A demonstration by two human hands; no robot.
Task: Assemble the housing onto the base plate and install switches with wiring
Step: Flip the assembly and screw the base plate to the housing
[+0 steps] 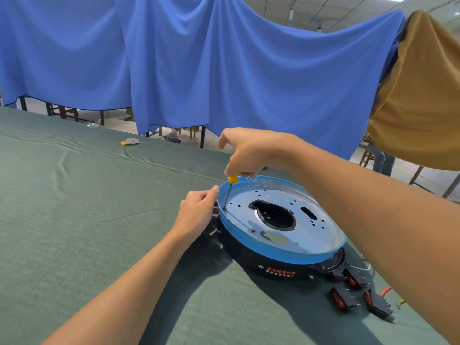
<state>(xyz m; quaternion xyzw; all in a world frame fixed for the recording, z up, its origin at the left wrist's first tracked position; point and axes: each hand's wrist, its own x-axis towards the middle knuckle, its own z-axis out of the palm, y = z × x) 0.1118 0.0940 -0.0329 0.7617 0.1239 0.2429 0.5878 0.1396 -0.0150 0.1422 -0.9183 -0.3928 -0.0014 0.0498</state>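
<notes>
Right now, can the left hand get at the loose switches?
Probably, though awkwardly. The left hand holds the housing rim; the switches lie right of the housing, by the forearm of the right hand gripping the screwdriver. Bare cloth in front leaves a way across.

Bright, sharp; soft shadows (toward viewer); wide-angle edge bending.

A blue cloth [199, 70] hangs in swags across the top of the frame, with a mustard cloth [420, 95] at upper right. Above them at top right shows a tiled ceiling [323, 11]. Below the blue hem stand wooden chairs [62, 112] on a pale floor [403, 175]. A creased green table cover [74, 220] fills the lower frame.
</notes>
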